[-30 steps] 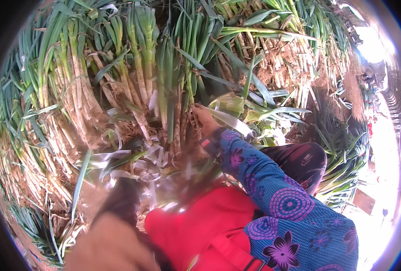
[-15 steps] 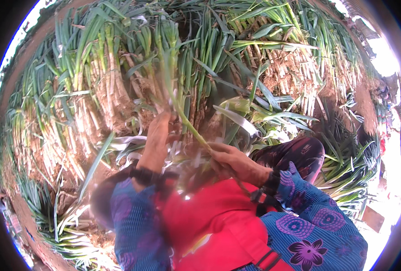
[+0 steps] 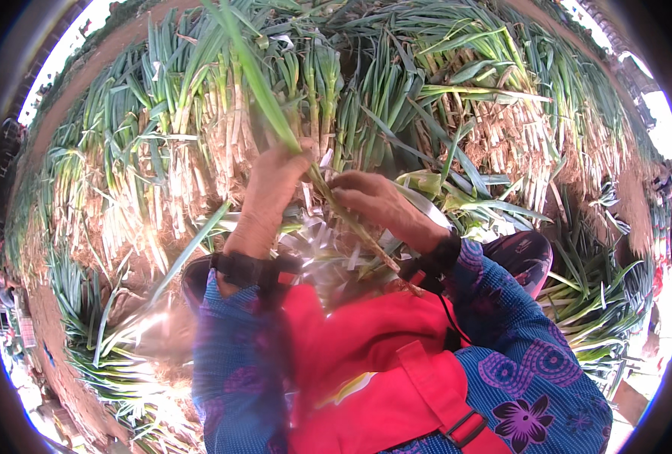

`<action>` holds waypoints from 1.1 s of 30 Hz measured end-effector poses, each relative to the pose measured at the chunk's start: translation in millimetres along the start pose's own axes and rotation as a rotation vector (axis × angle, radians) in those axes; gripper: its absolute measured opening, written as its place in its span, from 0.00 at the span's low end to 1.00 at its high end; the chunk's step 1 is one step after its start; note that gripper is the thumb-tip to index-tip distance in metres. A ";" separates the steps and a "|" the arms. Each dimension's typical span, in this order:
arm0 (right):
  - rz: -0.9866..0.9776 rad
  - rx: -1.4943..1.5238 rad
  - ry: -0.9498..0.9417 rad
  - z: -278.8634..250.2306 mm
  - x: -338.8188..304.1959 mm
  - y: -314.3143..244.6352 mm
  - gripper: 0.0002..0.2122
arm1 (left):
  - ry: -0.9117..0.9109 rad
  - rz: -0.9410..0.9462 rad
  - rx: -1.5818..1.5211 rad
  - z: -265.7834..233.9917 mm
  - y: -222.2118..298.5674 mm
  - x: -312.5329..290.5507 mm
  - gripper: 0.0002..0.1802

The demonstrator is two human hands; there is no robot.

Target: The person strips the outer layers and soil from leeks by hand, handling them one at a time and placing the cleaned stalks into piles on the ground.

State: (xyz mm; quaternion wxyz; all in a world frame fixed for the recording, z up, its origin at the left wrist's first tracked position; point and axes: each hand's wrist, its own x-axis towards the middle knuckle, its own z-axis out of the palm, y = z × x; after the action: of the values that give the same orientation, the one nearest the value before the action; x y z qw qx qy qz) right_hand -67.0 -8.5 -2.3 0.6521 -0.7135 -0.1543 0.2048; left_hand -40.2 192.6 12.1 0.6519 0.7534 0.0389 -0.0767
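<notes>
A single green onion (image 3: 355, 225) slants across the middle, its green leaves up to the left and its root end down near my red apron. My left hand (image 3: 274, 181) is closed round the stalk where the leaves begin. Just below that, my right hand (image 3: 385, 203) has its fingers curled at the stalk, seemingly pinching its outer layer; the fingertips are partly hidden. Under both hands lie pale peeled skins (image 3: 317, 250), blurred in part.
Bundled green onions (image 3: 222, 129) stand in a dense row across the far side, with more bundles (image 3: 513, 144) at the right. Loose onions lie at the near left (image 3: 120, 386) and by my knee (image 3: 597, 303). Stripped leaves (image 3: 495, 200) lie right of my hands.
My right hand has moved up along the stalk, close to my left hand. The left hand has risen slightly, and the onion's leaves now reach further up.
</notes>
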 end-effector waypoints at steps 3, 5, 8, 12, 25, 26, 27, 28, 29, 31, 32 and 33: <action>-0.088 -0.080 0.013 7.1 22.0 -10.6 0.16 | 0.030 0.160 0.024 4.1 -5.5 -2.5 0.12; -0.037 -0.018 0.079 9.1 30.8 -1.5 0.15 | 0.017 0.143 0.059 8.2 -2.3 -4.3 0.12; -0.125 -0.102 0.113 9.6 33.8 7.0 0.14 | 0.040 0.195 0.034 11.1 -3.0 -7.8 0.12; -0.121 -0.076 0.119 13.5 31.8 9.8 0.12 | 0.045 0.274 0.187 17.0 -12.9 -11.1 0.08; 0.131 0.172 -0.034 -10.4 7.8 15.8 0.12 | -0.003 0.328 0.168 42.3 -17.2 -26.1 0.10; 0.158 0.261 -0.027 -12.4 5.8 18.7 0.12 | -0.008 0.327 0.167 43.8 -17.8 -26.7 0.10; 0.183 0.351 -0.022 -12.8 4.3 20.2 0.12 | -0.015 0.336 0.139 43.2 -18.1 -28.2 0.10; 0.184 0.353 -0.022 -13.1 2.4 21.8 0.12 | -0.022 0.345 0.112 42.2 -18.2 -29.4 0.10; 0.205 0.439 -0.001 -13.2 0.3 23.4 0.12 | -0.023 0.343 0.114 38.9 -18.4 -30.2 0.10; 0.227 0.525 0.022 -14.2 -4.7 23.0 0.12 | -0.084 0.232 0.023 30.1 -17.4 -30.2 0.13; 0.222 0.533 0.041 -14.8 -7.6 22.8 0.12 | -0.070 0.214 0.029 26.8 -17.0 -29.8 0.14; 0.215 0.542 0.057 -14.8 -9.6 21.6 0.12 | -0.068 0.214 0.032 21.5 -17.5 -30.3 0.14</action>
State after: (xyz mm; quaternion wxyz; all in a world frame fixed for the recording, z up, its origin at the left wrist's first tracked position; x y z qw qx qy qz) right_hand -69.1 -28.2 -21.9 0.7975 -0.5310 0.0010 0.2862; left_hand -74.2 175.2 -2.8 0.6450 0.7607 -0.0649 -0.0327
